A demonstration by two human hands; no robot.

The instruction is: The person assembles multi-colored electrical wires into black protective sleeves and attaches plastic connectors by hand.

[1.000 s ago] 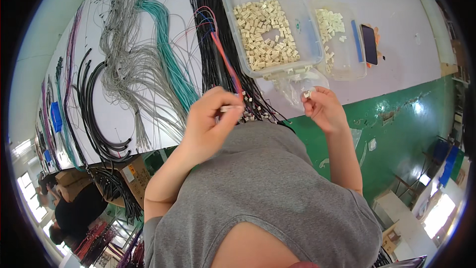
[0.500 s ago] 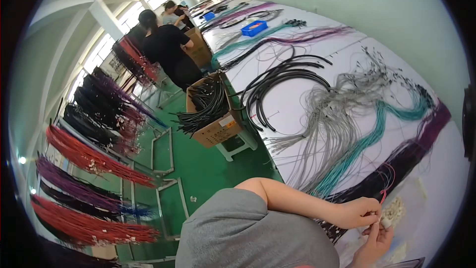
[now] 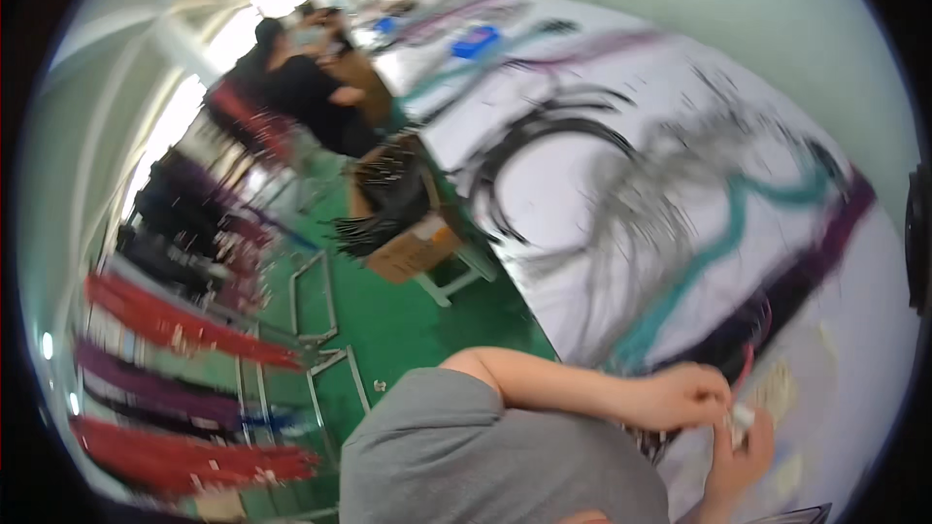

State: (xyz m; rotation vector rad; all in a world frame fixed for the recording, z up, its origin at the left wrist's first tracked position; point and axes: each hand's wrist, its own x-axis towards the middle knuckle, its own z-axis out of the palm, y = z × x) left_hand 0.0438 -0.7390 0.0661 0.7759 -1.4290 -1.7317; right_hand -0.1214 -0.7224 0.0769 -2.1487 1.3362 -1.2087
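Observation:
Both hands are together at the lower right, over the table's near edge. The fingers of my left hand (image 3: 687, 398) are closed in a pinch at the end of a thin pink wire (image 3: 748, 361), which rises toward a black and purple wire bundle. Close against them, my right hand (image 3: 743, 458) has its thumb and fingers closed on a small white piece (image 3: 743, 415) that looks like a plastic connector. Motion blur hides whether wire and white piece touch. Just beyond the hands lies a pile of small cream-white pieces (image 3: 775, 390) on clear plastic.
Teal wires (image 3: 714, 277), grey wires (image 3: 641, 199) and curved black tubes (image 3: 495, 170) cover the white table (image 3: 553, 199). A cardboard box (image 3: 413, 250) of black tubes stands on a white stool to the left. Racks hold red wire bundles (image 3: 184, 320). Farther off stands a person (image 3: 311, 97) in black.
The whole view has shifted and blurred, so the scene sits slightly farther left. My hands stay close together, and the white piece now shows more plainly between the fingers.

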